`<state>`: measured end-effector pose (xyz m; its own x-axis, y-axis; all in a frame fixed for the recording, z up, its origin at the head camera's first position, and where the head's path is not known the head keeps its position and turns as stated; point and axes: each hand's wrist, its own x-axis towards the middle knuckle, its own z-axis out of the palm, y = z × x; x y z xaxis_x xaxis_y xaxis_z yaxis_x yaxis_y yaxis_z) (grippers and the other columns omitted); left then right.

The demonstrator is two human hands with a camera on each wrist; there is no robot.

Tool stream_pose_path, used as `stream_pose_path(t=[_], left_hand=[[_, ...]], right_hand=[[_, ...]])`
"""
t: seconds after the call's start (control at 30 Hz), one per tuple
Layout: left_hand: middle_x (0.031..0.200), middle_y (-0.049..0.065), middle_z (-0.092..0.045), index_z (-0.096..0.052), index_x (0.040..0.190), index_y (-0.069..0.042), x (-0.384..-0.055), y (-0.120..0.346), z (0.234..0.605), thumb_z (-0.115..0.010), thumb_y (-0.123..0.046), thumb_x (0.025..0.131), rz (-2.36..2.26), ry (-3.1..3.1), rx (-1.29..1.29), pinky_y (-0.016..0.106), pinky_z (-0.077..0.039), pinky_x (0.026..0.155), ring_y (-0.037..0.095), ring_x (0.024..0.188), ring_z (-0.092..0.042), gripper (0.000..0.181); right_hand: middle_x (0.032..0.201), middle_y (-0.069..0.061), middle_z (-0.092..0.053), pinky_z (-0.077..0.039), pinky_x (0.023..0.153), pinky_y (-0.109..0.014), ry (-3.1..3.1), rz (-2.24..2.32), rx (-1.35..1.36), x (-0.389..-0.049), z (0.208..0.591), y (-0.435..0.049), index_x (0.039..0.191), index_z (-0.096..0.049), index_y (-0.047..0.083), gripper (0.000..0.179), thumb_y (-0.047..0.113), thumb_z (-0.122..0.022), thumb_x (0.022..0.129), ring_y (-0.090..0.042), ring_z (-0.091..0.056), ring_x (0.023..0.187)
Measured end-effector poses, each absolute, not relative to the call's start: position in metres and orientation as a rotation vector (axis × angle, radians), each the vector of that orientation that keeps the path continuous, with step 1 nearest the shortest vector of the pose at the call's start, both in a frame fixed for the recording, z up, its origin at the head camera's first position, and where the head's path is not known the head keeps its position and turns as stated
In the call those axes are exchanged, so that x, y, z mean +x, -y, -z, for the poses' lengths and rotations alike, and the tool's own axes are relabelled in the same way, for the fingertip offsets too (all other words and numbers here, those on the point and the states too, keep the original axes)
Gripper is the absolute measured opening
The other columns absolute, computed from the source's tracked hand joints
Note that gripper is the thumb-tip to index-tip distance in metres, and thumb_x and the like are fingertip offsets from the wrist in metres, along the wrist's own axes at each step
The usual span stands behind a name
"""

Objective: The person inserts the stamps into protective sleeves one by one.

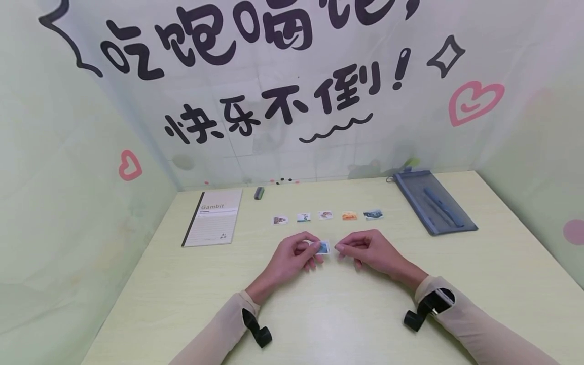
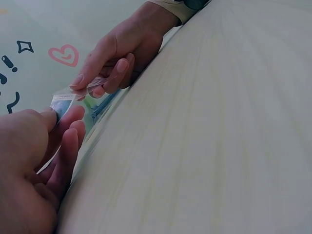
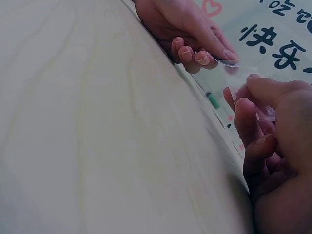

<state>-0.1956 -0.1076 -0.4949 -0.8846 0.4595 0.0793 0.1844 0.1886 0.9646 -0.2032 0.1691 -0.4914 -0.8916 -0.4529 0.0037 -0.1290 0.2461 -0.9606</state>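
Observation:
My left hand pinches a small stamp-like picture with a white border and a blue image, thumb on top. Facing it across a small gap, my right hand has its thumb and forefinger pressed together. The left wrist view shows a clear plastic film between that thumb and finger, overlapping the edge of the blue picture. From the right wrist, the same clear film spans the space between both hands' fingertips. Both hands are held low over the table.
Several small picture pieces lie in a row beyond the hands. A notebook lies at the left, with a small dark eraser-like block near the back edge. A blue mesh zip pouch holding pens lies at the right of the table.

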Motion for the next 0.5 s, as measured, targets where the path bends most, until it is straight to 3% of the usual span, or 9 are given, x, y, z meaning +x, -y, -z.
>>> stream_pose_path(t=[0.5], left_hand=[[0.087,0.006,-0.083,-0.073,0.116,-0.016,-0.1943,0.1073,0.4944,-0.066,-0.030,0.110,-1.735,-2.259,0.585,0.024,-0.059,0.065,0.012,0.067,-0.070,0.017]], right_hand=[[0.090,-0.007,-0.083,-0.053,0.061,-0.028,-2.247,1.654,-0.532,-0.2035,0.4909,-0.1693,0.109,-0.083,0.014,0.022,0.034,-0.079,0.101,-0.014,-0.058,0.053]])
